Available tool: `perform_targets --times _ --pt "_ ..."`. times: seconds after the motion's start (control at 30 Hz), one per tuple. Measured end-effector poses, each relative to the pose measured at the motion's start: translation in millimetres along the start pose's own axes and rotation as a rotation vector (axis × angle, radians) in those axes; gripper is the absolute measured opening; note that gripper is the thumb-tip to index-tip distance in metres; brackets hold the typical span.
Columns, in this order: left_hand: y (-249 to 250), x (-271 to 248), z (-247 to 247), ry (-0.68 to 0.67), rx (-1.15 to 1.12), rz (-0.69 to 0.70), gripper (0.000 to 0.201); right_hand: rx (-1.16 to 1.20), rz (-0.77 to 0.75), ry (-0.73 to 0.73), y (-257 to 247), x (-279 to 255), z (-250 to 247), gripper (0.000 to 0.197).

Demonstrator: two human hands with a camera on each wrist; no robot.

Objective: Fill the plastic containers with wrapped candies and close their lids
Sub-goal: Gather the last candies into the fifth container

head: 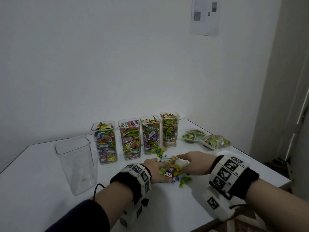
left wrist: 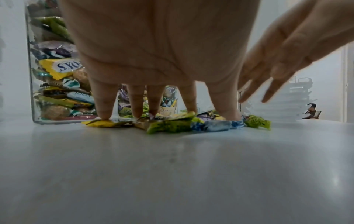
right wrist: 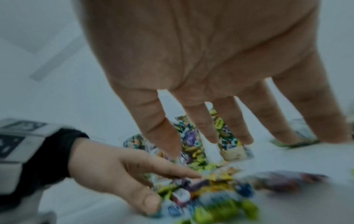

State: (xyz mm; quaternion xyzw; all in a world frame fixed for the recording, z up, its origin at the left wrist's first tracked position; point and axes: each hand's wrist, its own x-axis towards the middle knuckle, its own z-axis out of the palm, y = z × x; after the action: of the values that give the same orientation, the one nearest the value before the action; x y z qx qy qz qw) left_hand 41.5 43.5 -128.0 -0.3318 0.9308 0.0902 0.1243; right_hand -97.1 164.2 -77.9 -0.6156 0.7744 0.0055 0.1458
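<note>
A heap of loose wrapped candies [head: 173,171] lies on the white table [head: 50,190] between my hands. My left hand [head: 153,166] has straight fingers, and in the left wrist view its fingertips [left wrist: 104,115] press down on the candies [left wrist: 172,124]. My right hand [head: 189,163] hovers over the heap's right side with fingers spread [right wrist: 210,75] and holds nothing. An empty clear plastic container [head: 75,164] stands at the left. Beside it, several containers [head: 131,139] stand in a row, full of candies and without lids.
Two clear bags of candies [head: 194,136] [head: 215,141] lie at the back right. A stack of white plastic pieces [left wrist: 277,109] sits right of the heap. The table's front edge [head: 209,221] runs under my right wrist. A paper sheet [head: 204,15] hangs on the wall.
</note>
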Motion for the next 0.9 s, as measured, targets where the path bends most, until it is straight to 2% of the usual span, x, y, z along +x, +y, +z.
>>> perform_targets --times 0.1,0.2,0.3,0.4,0.53,0.67,0.9 --pt "-1 -1 0 -0.027 0.025 0.004 0.071 -0.050 0.062 -0.082 8 -8 18 0.069" --pt "0 -2 -1 -0.017 0.029 -0.007 0.070 -0.071 0.047 -0.135 8 -8 29 0.069" --pt "0 -3 -2 0.008 0.009 -0.008 0.066 -0.047 -0.017 -0.126 0 -1 31 0.070" --pt "-2 -6 -2 0.053 -0.006 -0.005 0.061 -0.135 -0.033 -0.099 -11 7 33 0.072" --pt "-4 -12 -2 0.092 0.002 -0.004 0.058 -0.261 -0.091 -0.041 -26 17 32 0.062" --pt "-4 -18 -6 0.122 -0.008 -0.002 0.054 -0.198 -0.109 0.023 -28 24 28 0.048" --pt "-12 -25 -8 0.286 -0.120 -0.152 0.049 -0.165 -0.032 0.117 -23 29 23 0.029"
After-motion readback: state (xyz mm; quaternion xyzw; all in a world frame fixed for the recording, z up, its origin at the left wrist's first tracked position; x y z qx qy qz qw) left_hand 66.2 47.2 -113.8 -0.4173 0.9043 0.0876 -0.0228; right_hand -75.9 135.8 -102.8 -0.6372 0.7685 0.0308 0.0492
